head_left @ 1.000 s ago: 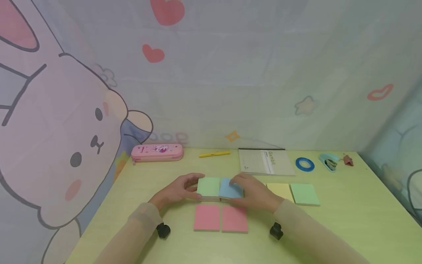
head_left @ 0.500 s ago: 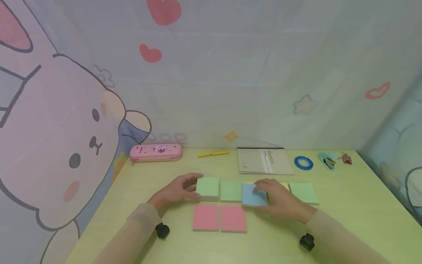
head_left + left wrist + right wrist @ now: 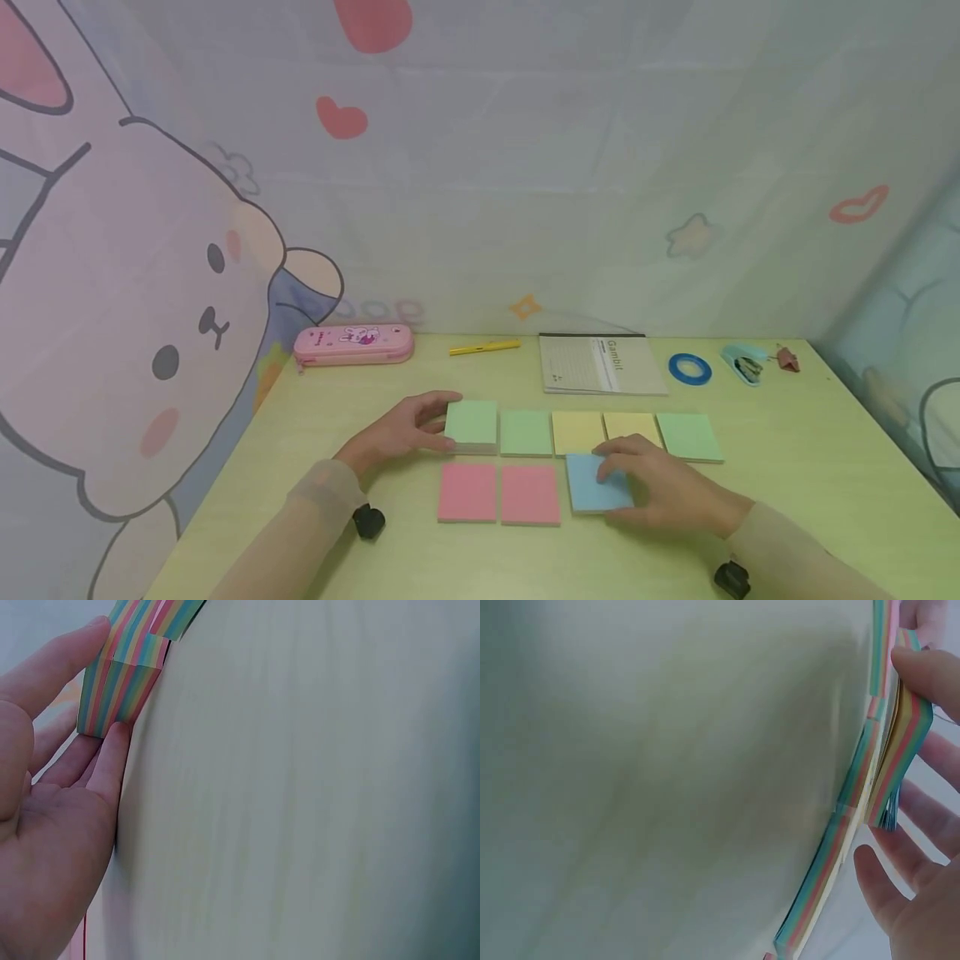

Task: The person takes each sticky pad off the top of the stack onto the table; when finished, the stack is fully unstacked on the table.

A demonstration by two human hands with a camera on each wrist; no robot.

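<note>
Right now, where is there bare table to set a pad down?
Free: right of the blue pad, in front of the right green pad; also between the pencil case and left hand. Crowded: both pad rows.

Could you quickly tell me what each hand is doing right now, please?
Left hand: grips the left green pad.
Right hand: grips the blue pad.

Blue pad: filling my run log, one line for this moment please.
right hand holds blue pad | beside pink pads | left hand holds green pad
</note>
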